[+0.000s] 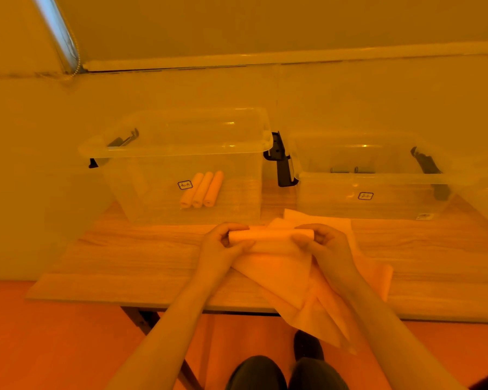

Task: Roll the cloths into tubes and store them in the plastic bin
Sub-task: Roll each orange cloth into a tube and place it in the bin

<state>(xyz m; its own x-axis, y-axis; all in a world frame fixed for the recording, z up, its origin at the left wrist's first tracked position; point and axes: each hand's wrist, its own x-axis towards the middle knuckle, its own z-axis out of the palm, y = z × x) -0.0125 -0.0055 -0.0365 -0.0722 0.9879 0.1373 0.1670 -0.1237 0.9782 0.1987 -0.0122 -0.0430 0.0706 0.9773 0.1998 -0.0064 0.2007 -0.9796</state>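
A pale wood-grain table (124,266) stood against a plain wall, everything washed in orange light. Far left on it sat a clear plastic bin (181,164) with black latch handles; inside, three rolled cloths (202,190) lay side by side as soft tubes. Near the table's front edge, the left hand (223,246) curled its fingers around the left end of a half-rolled cloth (271,237). The right hand (327,244) pinched the tube's right end the same way. The cloth's loose tail draped toward the person over a flat cloth (378,274) beneath, hanging past the edge. Far right stood a second clear bin (372,190), holding no cloths that could be seen. Two dark knees showed below.
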